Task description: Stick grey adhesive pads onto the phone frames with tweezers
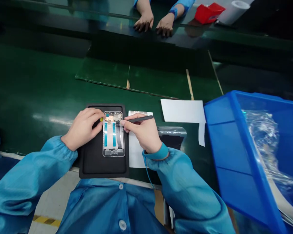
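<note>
An opened phone [109, 136] lies in a shallow black tray [91, 164], its inner parts and blue strips facing up. My left hand [81, 128] grips the phone's upper left edge with bent fingers, and a small yellow piece shows beside them. In my right hand [145, 133] is a pair of black tweezers [142, 119], held like a pen. Their tip points left, over the upper middle of the phone near a dark flex cable; whether it touches is too small to tell. My right fingers are close to the phone's right edge.
White sheets [135, 152] lie right of the tray, beside a clear film packet [173, 131]. Farther right are white paper [183, 110] and a blue bin [231, 156] with plastic bags [263, 133]. Across the bench rest another person's hands [166, 24], near a red box [208, 13].
</note>
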{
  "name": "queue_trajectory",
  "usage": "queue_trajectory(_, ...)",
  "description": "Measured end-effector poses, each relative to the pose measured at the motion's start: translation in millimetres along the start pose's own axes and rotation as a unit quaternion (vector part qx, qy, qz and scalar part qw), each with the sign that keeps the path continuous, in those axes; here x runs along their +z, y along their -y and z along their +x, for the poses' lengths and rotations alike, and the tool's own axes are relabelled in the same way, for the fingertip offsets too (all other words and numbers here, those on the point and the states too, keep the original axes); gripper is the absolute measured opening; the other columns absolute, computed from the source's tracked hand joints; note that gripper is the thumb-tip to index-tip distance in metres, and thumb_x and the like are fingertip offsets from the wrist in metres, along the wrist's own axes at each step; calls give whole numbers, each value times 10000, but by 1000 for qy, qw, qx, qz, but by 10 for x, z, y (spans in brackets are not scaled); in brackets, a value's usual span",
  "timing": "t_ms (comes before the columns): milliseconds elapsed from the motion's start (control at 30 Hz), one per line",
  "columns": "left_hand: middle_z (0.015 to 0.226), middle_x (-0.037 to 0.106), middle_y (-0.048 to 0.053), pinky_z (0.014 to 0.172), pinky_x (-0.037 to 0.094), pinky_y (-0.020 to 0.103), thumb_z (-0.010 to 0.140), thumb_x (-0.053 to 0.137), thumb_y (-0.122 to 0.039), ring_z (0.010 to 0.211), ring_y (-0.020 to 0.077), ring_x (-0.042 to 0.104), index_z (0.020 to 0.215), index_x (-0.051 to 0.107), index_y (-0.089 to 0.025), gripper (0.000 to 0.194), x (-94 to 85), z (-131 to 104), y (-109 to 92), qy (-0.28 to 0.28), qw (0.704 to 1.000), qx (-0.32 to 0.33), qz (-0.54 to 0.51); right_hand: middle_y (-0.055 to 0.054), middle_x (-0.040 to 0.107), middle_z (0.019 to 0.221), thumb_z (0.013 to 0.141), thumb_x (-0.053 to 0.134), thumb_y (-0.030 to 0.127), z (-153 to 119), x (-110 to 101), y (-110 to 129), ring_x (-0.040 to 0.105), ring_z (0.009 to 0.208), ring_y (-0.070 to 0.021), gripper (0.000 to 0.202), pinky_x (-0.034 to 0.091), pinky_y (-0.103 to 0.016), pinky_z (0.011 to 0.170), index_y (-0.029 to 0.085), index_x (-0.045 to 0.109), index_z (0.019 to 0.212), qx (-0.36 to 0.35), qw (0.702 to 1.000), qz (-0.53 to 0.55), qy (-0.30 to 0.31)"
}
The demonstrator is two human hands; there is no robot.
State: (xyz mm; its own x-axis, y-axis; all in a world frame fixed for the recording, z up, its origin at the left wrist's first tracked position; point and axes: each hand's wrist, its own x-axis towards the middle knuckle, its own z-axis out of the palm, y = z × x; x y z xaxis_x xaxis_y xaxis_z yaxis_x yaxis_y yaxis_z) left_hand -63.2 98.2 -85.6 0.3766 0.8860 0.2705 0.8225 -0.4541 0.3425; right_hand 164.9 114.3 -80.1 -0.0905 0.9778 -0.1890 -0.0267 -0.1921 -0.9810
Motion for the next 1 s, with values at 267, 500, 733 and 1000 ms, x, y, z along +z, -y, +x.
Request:
queue_trajectory(267, 1184, 665, 118, 967, 489, 413, 969, 496, -233, 1122, 256, 591, 1145, 652, -133, 255, 154, -72, 27, -9, 999, 52, -12, -14, 670, 551, 606, 905, 405, 163, 221, -23, 609, 474, -136, 348, 522, -274, 498, 152, 701, 727, 30, 998, -59, -12)
queue_trajectory(500, 1189, 660, 115, 935, 506, 431, 972, 480, -235, 1116, 267, 592, 1156, 648, -159, 260, 162, -78, 22, 2, 999, 45, -10, -17, 677, 566, 613, 902, 420, 170, 235, -16, 625, 486, -144, 352, 530, -274, 496, 155, 704, 730, 38, 996, -79, -16)
queue_trajectory(733, 1185, 656, 127, 940, 507, 448, 966, 476, -224, 1125, 275, 587, 1160, 649, -158, 269, 163, -75, 13, 2, 999, 45, -16, -20, 680, 572, 612, 897, 445, 160, 250, -4, 633, 491, -151, 367, 547, -285, 507, 155, 704, 729, 39, 995, -95, -19)
queue_trajectory(1000, 1192, 656, 130, 941, 501, 444, 967, 470, -220, 1120, 273, 586, 1150, 655, -153, 269, 141, -63, 9, 17, 999, 46, -15, -27, 683, 577, 642, 876, 446, 146, 253, 0, 635, 500, -158, 342, 564, -305, 521, 162, 712, 738, 27, 993, -113, -17)
